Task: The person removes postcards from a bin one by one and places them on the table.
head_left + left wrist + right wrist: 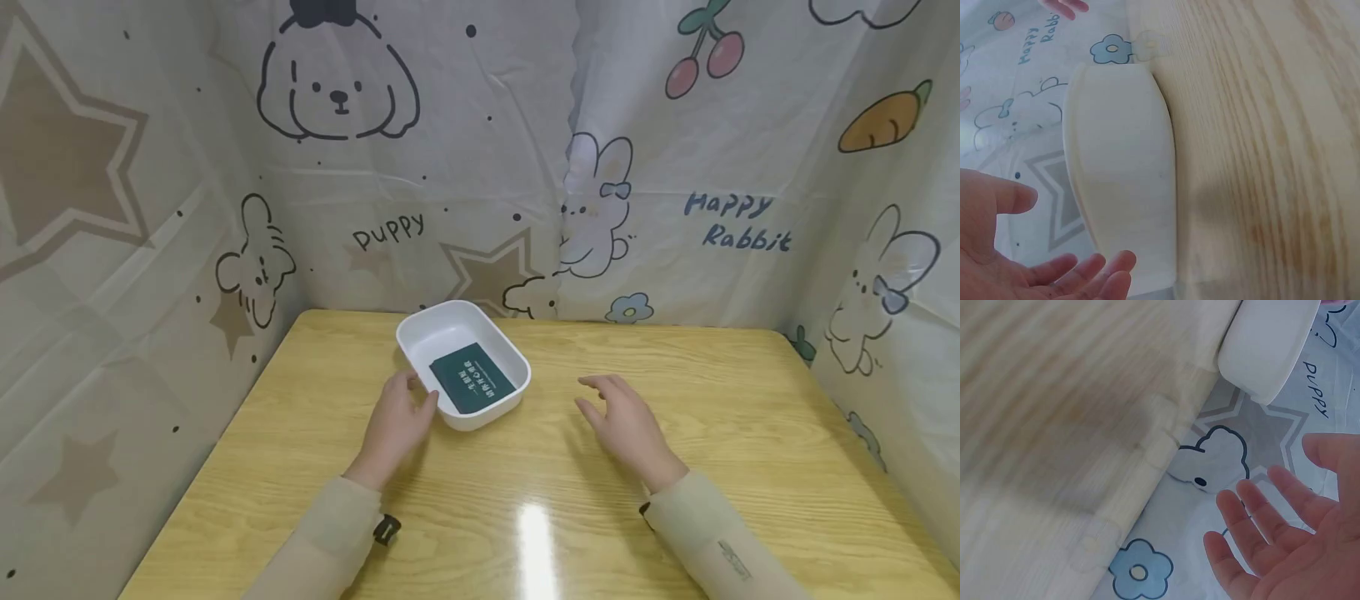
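Note:
In the head view a white plastic bin (420,332) with rounded corners stands on the table, turned at an angle. Inside it lies a dark green rectangular pack (471,379) with white printed characters. My left hand (397,425) is at the bin's near left side, thumb and fingertips right at the rim. Seen from the left wrist, the thumb and fingers (1054,272) are spread and relaxed beside the bin's outer wall (1122,169). To the right of the bin my right hand (626,425) hovers over the table, holding nothing, its fingers (1260,506) loosely extended.
A yellow wood-grain table (675,375) carries the bin towards its far edge. Printed cloth (480,150) hangs behind the table and along both sides, close to its edges. A bright light reflection (536,550) shows on the near part of the tabletop.

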A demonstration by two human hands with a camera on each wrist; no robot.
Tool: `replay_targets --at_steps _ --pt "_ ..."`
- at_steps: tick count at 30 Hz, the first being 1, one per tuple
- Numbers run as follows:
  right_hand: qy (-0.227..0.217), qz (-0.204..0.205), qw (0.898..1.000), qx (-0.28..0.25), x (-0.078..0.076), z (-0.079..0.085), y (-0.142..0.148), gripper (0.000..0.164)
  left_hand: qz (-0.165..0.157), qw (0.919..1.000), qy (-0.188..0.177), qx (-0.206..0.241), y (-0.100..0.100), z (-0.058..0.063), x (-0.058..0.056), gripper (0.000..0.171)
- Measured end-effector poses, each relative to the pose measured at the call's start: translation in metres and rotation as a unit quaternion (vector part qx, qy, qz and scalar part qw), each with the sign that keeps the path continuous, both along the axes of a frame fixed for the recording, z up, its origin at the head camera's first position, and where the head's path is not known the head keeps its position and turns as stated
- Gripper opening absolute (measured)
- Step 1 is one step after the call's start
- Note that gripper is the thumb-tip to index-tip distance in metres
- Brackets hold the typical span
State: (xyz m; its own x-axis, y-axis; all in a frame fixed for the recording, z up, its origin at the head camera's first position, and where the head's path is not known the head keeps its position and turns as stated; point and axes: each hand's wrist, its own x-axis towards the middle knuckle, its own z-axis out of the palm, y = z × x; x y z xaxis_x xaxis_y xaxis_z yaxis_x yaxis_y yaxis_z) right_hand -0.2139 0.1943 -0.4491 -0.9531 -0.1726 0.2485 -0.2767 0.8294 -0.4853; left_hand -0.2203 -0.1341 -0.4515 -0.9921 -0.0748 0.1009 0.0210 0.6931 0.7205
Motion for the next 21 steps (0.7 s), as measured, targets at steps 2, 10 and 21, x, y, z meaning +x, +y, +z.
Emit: replay_targets --at_steps 2,10,21 --pt "-0.007 0.003 1.000 -0.006 -0.005 0.001 -0.004 0.040 0.006 0.9997 -0.006 0.022 -0.001 -0.002 -0.003 0.056" --pt "-0.045 0.008 0.998 -0.044 -0.025 0.000 -0.023 0.036 0.024 0.9957 -0.027 0.085 -0.002 -0.008 -0.015 0.057" --pt "-0.093 -0.010 0.987 -0.133 -0.046 -0.008 -0.043 0.034 0.036 0.9872 -0.060 0.144 -0.001 -0.017 -0.025 0.054"
